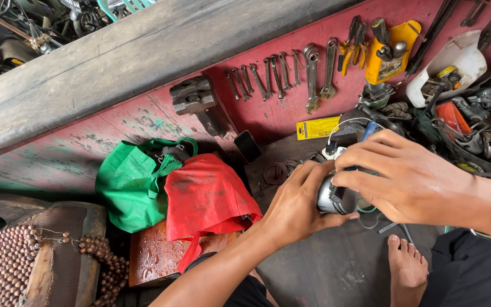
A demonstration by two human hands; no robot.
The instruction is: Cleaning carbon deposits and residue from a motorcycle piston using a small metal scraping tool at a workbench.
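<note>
Your left hand (296, 204) cups the small grey motor part (332, 199) steady over the dark floor (336, 267) — your right hand (410, 182) pinches its top, fingers pressed together, near the white connector (332, 152).

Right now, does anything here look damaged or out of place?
The red wall is scuffed, its paint worn through in green patches. Both hands, left and right, grip a small grey part with loose wires. The wrenches hang in order.
</note>
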